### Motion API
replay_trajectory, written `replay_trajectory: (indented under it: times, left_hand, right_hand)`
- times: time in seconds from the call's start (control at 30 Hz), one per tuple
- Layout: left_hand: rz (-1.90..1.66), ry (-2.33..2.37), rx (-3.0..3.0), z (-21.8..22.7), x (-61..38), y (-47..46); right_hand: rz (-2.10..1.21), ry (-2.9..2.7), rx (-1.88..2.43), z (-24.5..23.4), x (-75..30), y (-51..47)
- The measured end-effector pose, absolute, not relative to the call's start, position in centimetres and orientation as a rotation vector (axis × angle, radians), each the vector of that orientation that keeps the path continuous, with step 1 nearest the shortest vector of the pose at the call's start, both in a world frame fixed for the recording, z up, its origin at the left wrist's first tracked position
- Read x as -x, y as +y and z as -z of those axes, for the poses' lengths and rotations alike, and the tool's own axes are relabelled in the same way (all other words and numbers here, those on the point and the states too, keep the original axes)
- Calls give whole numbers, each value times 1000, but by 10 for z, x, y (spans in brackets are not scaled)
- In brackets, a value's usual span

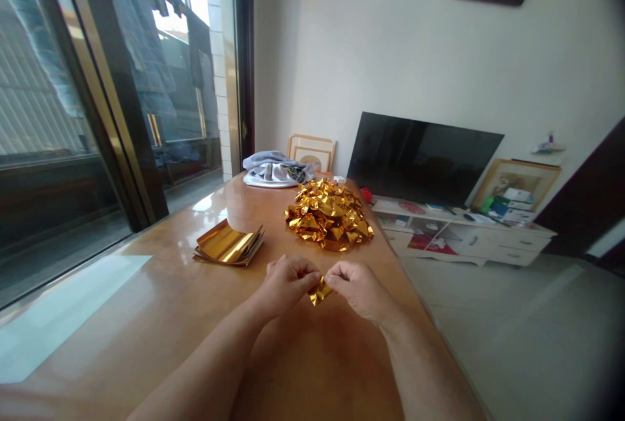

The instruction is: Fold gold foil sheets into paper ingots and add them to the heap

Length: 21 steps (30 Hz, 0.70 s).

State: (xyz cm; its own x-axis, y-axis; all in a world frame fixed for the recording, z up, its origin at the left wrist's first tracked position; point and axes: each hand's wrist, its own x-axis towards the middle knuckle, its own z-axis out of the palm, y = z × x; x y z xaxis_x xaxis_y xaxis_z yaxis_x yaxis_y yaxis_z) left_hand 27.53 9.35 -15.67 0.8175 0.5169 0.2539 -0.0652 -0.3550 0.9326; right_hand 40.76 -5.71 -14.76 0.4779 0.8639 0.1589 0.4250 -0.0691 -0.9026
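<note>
My left hand [286, 283] and my right hand [356, 287] meet over the wooden table [146, 323], both pinching one small piece of folded gold foil paper [319, 292] between their fingertips. Just beyond my hands lies a heap of folded gold foil pieces [329, 214]. To the left of that heap sits a stack of flat gold foil sheets [228, 243], slightly curled up at the edges.
A bundle of grey cloth [273, 170] lies at the table's far end. A dark television [420, 157] stands on a white low cabinet [463, 235] to the right. Glass sliding doors [97, 115] run along the left. The table's right edge drops to a tiled floor [527, 343].
</note>
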Motion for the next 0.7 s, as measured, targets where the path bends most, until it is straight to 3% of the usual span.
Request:
replay_trajectory:
  times: [0.7]
  left_hand:
    - [-361,144,-1649,163,-278,90]
  right_hand:
    - [-613,-1001,1543,147,-409,-58]
